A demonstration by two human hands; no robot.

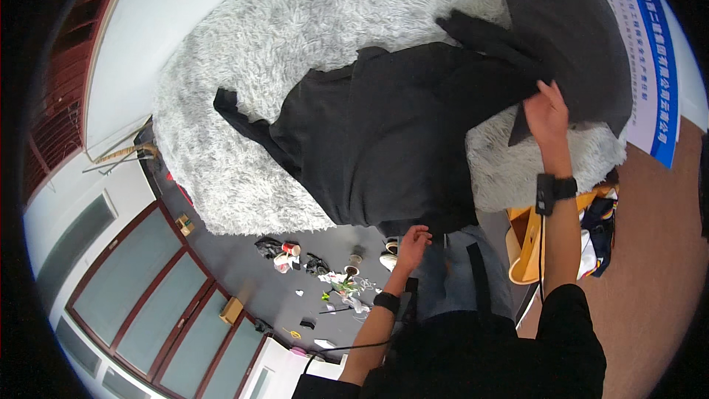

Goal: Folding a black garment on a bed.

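A black long-sleeved top [391,133] lies spread on a fluffy grey-white blanket [244,37], its hem close to my waist. One sleeve reaches out to the left, and the other bends at the right and folds back toward the far side. My right hand [548,112] is at the bend of the right sleeve, its fingers closed on the cloth's edge. Near the hem, my left hand [413,247] has its fingers loosely bent and a little apart, with nothing visible between them. Each wrist wears a black strap, with a cable running from it.
A dark grey cloth [576,37] covers the blanket's far right, next to a white and blue printed sheet [653,66]. A yellow chair [526,247] holding clothes stands at the right. Various small items and litter [343,281] lie on the grey floor at the left.
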